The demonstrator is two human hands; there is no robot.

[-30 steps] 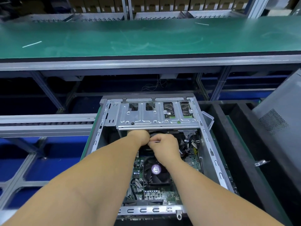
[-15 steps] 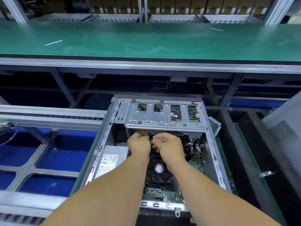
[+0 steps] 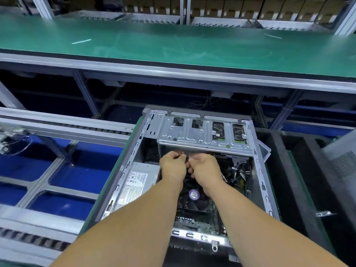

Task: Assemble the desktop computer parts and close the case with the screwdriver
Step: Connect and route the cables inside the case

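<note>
Just below the drive cage point(image 3: 204, 135), something small, seemingly a cable connector, is pinched between curled left hand point(image 3: 173, 167) and right hand point(image 3: 205, 168); seating is probably needed next.

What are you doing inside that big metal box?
A person is putting a desktop computer together. The computer case lies open on its side, with no cover on it. Both hands are inside it, just below the silver drive cage. The left hand and the right hand are close together with fingers curled, pinching something small between them; it is too hidden to tell what. Below them sits the cooling fan, and the power supply is beside the left arm. No screwdriver is in sight.
</note>
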